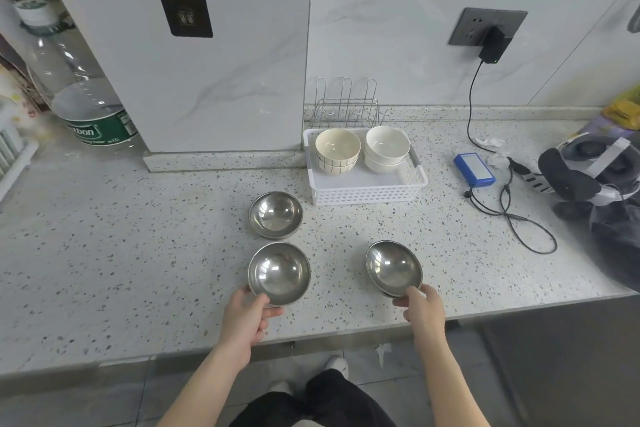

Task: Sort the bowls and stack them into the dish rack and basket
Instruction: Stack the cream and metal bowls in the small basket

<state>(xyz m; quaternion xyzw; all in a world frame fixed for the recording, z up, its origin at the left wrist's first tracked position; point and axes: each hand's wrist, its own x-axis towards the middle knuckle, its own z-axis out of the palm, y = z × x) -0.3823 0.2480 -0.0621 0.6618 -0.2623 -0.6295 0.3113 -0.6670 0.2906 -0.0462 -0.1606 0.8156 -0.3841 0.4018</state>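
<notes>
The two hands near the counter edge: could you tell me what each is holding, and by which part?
The left hand grips one steel bowl by its near rim; the right hand grips another steel bowl likewise.

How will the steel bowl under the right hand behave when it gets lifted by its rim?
The steel bowl is probably rigid and light for its size: thin polished metal. Its glossy, rounded wall may slip in the right hand, which pinches only the near rim. It already sits tilted on the counter, so it could rock or tip if nudged.
</notes>
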